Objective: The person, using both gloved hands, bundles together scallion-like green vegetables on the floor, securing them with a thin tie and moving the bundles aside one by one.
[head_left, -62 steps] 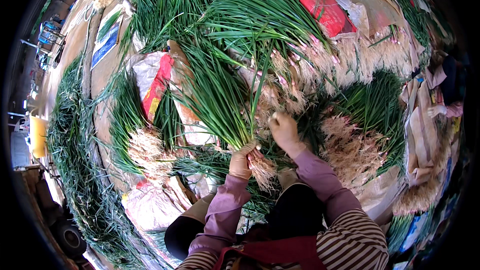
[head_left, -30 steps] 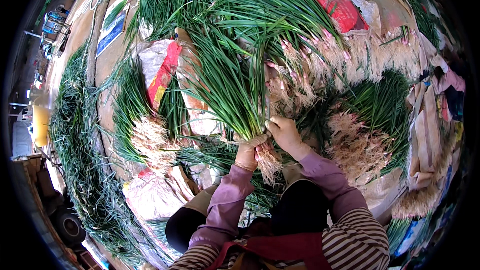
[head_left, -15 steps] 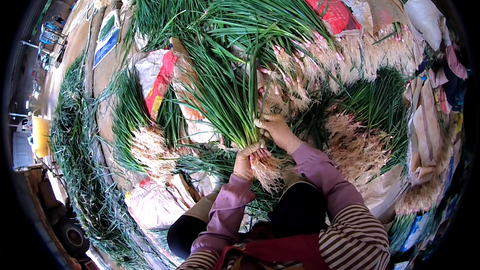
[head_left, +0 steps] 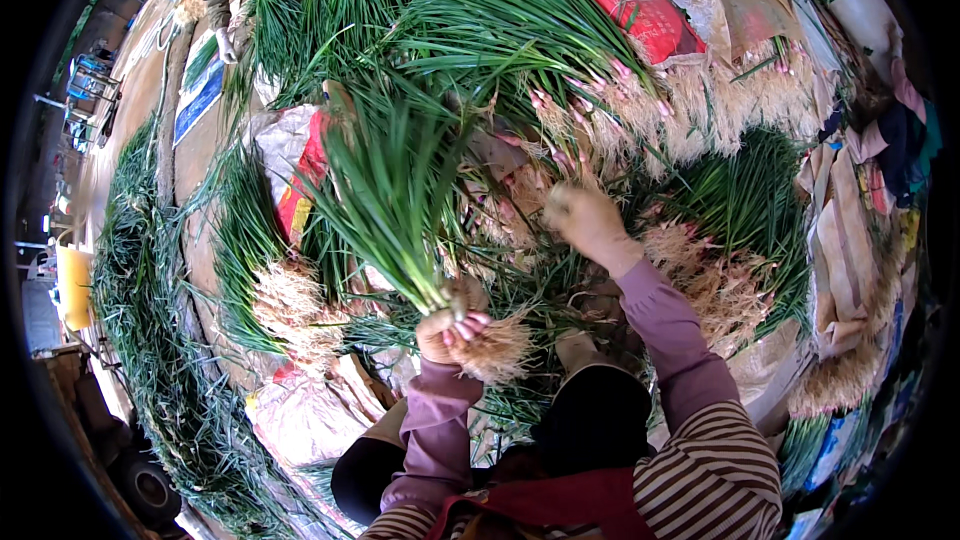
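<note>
1 bunch of green onions point(head_left: 395, 210), tilted in the left grip point(head_left: 438, 335): long green leaves fanning up and left, pinkish bases packed tight, and pale, stringy roots splaying right!

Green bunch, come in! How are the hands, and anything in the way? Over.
Left hand around the green bunch near its pink bulbs. Right hand apart from it, blurred, contents unclear. Strewn leaves beneath, none covering the bunch.

Held stalks point(head_left: 400, 230): smooth, faintly glossy. Their roots point(head_left: 500, 348): fibrous, rough, matt. Red sack point(head_left: 640, 15): plastic-looking, creased, slight sheen. Pale pink sack point(head_left: 315, 415): crinkled, plastic-looking. Purple sleeves point(head_left: 675, 335): matt cloth. Striped garment point(head_left: 705, 470): matt cloth. Tyre point(head_left: 150, 488): dull rubber.
</note>
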Demonstrator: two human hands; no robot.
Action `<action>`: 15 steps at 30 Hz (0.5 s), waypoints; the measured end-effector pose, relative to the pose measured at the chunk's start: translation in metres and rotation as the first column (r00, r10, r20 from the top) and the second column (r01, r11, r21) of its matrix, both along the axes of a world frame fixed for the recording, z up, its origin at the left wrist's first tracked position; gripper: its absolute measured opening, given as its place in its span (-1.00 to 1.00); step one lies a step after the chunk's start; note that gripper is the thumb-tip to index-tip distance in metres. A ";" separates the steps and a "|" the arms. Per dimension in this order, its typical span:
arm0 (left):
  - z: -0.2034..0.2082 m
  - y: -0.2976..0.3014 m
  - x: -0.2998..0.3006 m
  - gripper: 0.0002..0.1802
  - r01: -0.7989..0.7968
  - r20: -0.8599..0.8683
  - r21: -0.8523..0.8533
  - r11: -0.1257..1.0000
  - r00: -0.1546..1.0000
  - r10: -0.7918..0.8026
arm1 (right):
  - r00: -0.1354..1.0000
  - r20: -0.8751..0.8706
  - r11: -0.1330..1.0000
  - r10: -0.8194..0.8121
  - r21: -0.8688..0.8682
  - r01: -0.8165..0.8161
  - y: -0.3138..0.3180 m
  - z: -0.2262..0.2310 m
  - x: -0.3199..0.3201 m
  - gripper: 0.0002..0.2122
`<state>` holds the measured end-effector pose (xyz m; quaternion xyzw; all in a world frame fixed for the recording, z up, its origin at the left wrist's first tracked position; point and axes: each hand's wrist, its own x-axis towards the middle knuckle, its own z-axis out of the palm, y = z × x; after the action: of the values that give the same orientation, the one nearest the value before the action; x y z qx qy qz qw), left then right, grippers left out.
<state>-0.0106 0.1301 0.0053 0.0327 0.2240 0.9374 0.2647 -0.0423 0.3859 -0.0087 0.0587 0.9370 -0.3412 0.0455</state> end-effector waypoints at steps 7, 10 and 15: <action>0.010 0.013 -0.003 -0.64 -0.011 0.096 -0.035 0.999 0.995 0.015 | 0.930 0.024 0.928 -0.367 -0.056 0.368 0.035 -0.027 -0.027 -0.83; -0.021 0.001 0.005 -0.62 0.026 0.255 -0.140 0.990 0.967 0.010 | 0.973 0.188 0.818 -0.130 -0.535 0.213 0.015 -0.017 0.002 -0.83; -0.041 0.007 0.011 -0.68 0.209 0.407 -0.431 0.878 0.913 -0.017 | 0.992 0.106 0.832 -0.071 -0.543 0.118 -0.011 -0.025 0.057 -0.86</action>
<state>0.0005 0.1371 -0.0353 -0.2064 0.3825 0.8258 0.3595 0.0148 0.3751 -0.0341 0.1032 0.7937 -0.5939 0.0817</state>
